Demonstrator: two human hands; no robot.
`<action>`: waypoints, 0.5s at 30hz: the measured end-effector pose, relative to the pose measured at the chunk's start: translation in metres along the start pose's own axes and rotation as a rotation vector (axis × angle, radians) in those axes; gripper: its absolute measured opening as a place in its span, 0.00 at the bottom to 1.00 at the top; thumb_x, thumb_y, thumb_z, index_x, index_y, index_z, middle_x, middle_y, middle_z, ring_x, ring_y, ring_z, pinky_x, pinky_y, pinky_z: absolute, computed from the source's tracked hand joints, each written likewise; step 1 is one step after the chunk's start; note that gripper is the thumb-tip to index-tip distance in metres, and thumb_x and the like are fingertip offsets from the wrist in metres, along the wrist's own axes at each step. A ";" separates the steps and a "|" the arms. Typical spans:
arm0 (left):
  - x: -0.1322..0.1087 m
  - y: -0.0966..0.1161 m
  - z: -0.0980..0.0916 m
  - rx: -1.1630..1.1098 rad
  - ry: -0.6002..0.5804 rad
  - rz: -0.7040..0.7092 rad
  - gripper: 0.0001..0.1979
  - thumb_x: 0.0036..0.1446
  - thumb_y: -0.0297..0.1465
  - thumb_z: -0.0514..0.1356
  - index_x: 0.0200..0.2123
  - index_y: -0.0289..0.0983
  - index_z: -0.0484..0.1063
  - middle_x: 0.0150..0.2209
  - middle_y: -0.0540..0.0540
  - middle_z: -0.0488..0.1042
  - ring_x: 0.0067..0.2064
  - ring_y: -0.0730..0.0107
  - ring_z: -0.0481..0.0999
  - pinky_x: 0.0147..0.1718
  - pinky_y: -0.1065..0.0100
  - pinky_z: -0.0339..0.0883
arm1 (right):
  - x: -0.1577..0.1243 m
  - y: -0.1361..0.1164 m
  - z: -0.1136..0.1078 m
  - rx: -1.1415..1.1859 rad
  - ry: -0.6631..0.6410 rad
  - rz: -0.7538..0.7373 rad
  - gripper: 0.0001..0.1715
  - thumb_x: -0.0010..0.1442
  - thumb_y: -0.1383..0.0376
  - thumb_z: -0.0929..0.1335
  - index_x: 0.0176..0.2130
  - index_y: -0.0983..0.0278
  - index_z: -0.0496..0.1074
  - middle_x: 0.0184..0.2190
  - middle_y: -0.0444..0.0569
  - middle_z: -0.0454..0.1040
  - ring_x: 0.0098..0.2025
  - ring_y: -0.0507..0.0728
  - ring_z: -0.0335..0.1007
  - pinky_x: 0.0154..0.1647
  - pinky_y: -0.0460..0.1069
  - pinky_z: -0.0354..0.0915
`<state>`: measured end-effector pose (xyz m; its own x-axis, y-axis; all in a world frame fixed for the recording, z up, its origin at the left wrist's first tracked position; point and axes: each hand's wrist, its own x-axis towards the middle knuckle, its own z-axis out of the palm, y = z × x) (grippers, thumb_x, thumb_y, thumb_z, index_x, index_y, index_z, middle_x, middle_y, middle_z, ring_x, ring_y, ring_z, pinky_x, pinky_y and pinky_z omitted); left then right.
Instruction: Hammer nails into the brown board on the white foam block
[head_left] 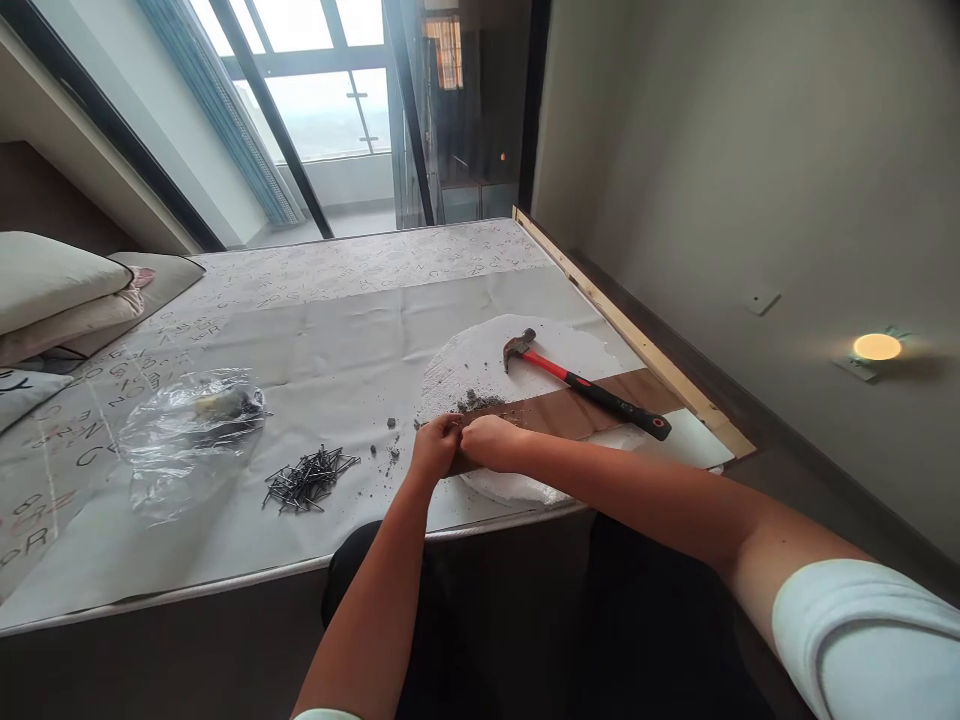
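Close together over the near end of a brown wooden board [585, 408], my left hand [436, 446] and my right hand [493, 442] are both closed. Whatever their fingers pinch is too small or hidden to name. The board lies across a round white foam slab [469, 358]. Grey crumbled debris [480, 402] is heaped just beyond my hands. A claw hammer [581, 383] with a red and black handle rests across the slab and board, its head pointing away. To the left of my left hand lies a pile of nails [309, 480].
A clear plastic bag [191, 435] with something dark inside lies on the left of the sheet-covered bed [337, 340]. Pillows [64, 290] are stacked at the far left. A wooden rail [630, 325] runs along the right edge, near the wall.
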<state>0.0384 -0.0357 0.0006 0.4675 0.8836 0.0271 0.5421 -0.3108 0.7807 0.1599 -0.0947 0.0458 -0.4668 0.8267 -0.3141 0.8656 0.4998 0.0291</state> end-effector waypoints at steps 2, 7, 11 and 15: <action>0.001 -0.003 0.001 -0.007 0.010 -0.005 0.14 0.50 0.29 0.53 0.38 0.38 0.75 0.35 0.46 0.78 0.39 0.64 0.75 0.40 0.66 0.66 | 0.003 0.000 -0.003 -0.001 -0.044 -0.009 0.11 0.60 0.63 0.66 0.42 0.68 0.70 0.41 0.49 0.72 0.41 0.56 0.70 0.42 0.55 0.68; 0.004 -0.010 0.002 -0.096 0.002 -0.032 0.13 0.48 0.29 0.54 0.37 0.37 0.75 0.32 0.46 0.78 0.37 0.64 0.75 0.38 0.66 0.66 | 0.007 0.000 -0.009 0.018 -0.083 0.022 0.11 0.60 0.63 0.66 0.42 0.67 0.70 0.42 0.48 0.72 0.41 0.56 0.70 0.42 0.54 0.68; 0.006 -0.013 0.002 -0.171 -0.024 -0.036 0.13 0.48 0.29 0.55 0.37 0.37 0.75 0.33 0.46 0.78 0.37 0.65 0.75 0.37 0.67 0.67 | 0.004 0.001 -0.011 0.042 -0.071 0.028 0.10 0.61 0.63 0.65 0.41 0.66 0.70 0.41 0.49 0.72 0.42 0.55 0.70 0.42 0.54 0.68; 0.006 -0.014 0.002 -0.203 -0.039 -0.037 0.12 0.47 0.29 0.57 0.36 0.37 0.75 0.34 0.46 0.78 0.38 0.64 0.75 0.38 0.67 0.67 | 0.003 0.003 -0.006 0.070 -0.043 0.021 0.11 0.61 0.63 0.65 0.42 0.67 0.70 0.41 0.48 0.72 0.41 0.55 0.70 0.41 0.54 0.68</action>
<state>0.0352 -0.0273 -0.0115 0.4783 0.8779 -0.0249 0.4092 -0.1977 0.8908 0.1596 -0.0894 0.0509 -0.4415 0.8240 -0.3551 0.8863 0.4621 -0.0298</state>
